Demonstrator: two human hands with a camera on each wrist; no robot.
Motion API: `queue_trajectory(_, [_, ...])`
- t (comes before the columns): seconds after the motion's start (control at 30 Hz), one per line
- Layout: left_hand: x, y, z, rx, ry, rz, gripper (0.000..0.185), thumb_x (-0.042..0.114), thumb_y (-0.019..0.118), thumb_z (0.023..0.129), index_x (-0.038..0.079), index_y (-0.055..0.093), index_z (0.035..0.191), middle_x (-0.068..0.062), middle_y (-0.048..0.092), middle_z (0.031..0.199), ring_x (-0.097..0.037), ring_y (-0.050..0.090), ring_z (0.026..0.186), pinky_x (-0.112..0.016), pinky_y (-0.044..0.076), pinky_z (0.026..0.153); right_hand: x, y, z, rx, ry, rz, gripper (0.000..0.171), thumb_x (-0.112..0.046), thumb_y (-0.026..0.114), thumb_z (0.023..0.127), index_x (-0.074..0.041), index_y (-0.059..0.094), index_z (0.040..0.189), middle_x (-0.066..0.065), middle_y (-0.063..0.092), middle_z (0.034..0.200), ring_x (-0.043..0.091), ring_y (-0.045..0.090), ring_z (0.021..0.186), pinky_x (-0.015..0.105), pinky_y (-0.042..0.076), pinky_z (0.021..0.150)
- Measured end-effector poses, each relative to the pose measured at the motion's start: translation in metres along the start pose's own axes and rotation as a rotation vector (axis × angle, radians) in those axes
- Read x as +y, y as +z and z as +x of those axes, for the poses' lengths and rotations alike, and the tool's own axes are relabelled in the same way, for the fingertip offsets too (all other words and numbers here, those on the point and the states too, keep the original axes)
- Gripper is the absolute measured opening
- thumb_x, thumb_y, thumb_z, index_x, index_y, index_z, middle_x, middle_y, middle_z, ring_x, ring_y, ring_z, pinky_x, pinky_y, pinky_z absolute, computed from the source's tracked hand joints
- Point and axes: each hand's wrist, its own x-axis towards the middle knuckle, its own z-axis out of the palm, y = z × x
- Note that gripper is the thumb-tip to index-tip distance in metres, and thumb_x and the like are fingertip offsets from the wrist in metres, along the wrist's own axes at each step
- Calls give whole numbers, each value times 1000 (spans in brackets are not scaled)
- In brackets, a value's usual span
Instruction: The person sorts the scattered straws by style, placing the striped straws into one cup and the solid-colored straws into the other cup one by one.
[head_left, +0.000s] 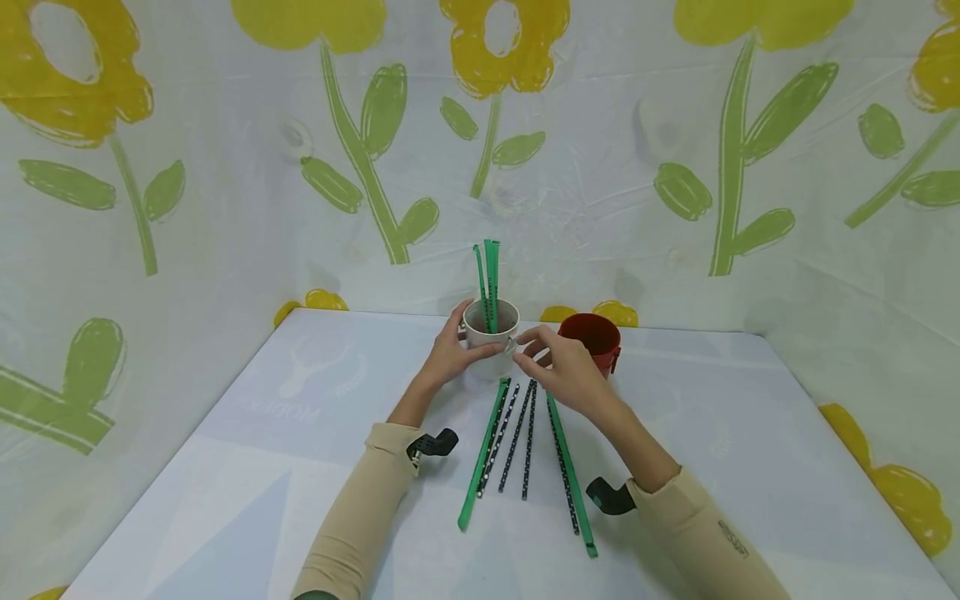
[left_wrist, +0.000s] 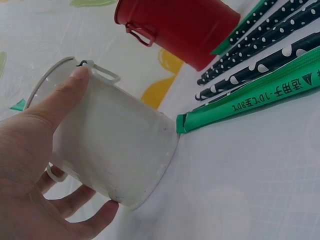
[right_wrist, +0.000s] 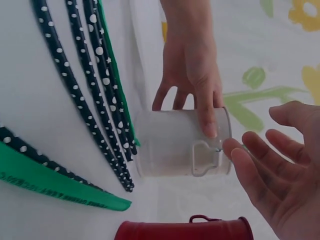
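A small white bucket (head_left: 491,354) with little side handles stands at the far part of the table, with several green-wrapped straws (head_left: 491,287) upright inside. My left hand (head_left: 450,354) grips the bucket, thumb on the near side by a handle and the other fingers around the opposite side. Beside the rim, my right hand (right_wrist: 282,167) has its fingers loosely bent, fingertips close to the small handle (right_wrist: 204,159). Nothing shows between those fingers; whether a fingertip touches the rim, I cannot tell.
A red bucket (head_left: 592,333) stands just right of the white one. In front lie several black straws with white dots (head_left: 529,442), with a green-wrapped straw (head_left: 483,454) on the left and another green-wrapped straw (head_left: 572,475) on the right. A flower-printed curtain (head_left: 570,208) hangs behind.
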Motion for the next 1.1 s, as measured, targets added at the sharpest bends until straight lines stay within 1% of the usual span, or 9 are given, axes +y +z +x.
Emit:
queue_trajectory(0.1, [0, 0, 0, 3, -12, 4, 97, 37, 82, 79, 24, 24, 155, -2, 43, 150, -29, 43, 137, -53, 41, 109, 2, 1, -7, 2, 8, -10, 33, -31, 66, 94, -16, 60, 122, 7, 74, 105, 20, 72, 86, 35, 61, 76])
queue_trajectory(0.3, [1, 0, -1, -3, -58, -1, 99, 43, 83, 77, 31, 22, 155, -2, 40, 152, -36, 43, 137, -57, 42, 107, 9, 1, -22, 23, 25, -65, 37, -31, 70, 91, -16, 58, 122, 4, 74, 99, 15, 68, 80, 35, 61, 79])
queue_trajectory(0.4, [0, 0, 0, -3, -57, -2, 99, 43, 82, 77, 29, 23, 155, -2, 39, 153, -36, 43, 137, -57, 42, 107, 14, 1, -29, 17, 33, -74, 38, -30, 72, 89, -15, 58, 121, 3, 74, 96, 14, 67, 81, 35, 61, 80])
queue_trajectory(0.57, [-1, 0, 1, -2, -31, 5, 99, 39, 82, 78, 24, 23, 155, -2, 41, 151, -32, 44, 136, -54, 43, 108, 23, 3, -36, -15, 63, -73, 40, -28, 74, 87, -13, 57, 120, 4, 74, 95, 15, 68, 83, 34, 61, 79])
queue_trajectory(0.73, [0, -1, 2, -6, -4, 6, 98, 35, 82, 79, 22, 23, 156, -2, 42, 150, -27, 43, 137, -50, 41, 110, 28, 4, -39, -64, 122, -85, 42, -28, 75, 86, -12, 57, 120, 5, 73, 94, 16, 67, 84, 32, 61, 75])
queue_trajectory(0.87, [1, -1, 3, -3, 7, 0, 97, 35, 82, 79, 23, 23, 155, -2, 42, 150, -27, 43, 137, -51, 40, 110, 31, 3, -40, -106, 178, -116, 46, -29, 76, 85, -10, 56, 122, 6, 72, 93, 15, 65, 81, 32, 61, 74])
queue_trajectory(0.97, [0, -1, 2, -8, -9, 1, 98, 36, 82, 79, 26, 23, 156, -2, 41, 151, -29, 43, 137, -52, 41, 110, 33, 3, -41, -149, 240, -128, 52, -31, 76, 85, -8, 54, 126, 6, 71, 92, 13, 63, 75, 30, 60, 70])
queue_trajectory(1.1, [0, -1, 1, -14, -31, 5, 99, 37, 82, 79, 25, 21, 156, -3, 39, 152, -34, 43, 137, -54, 41, 109, 35, 4, -41, -192, 320, -93, 57, -33, 76, 85, -9, 51, 131, 7, 69, 93, 12, 62, 67, 29, 60, 67])
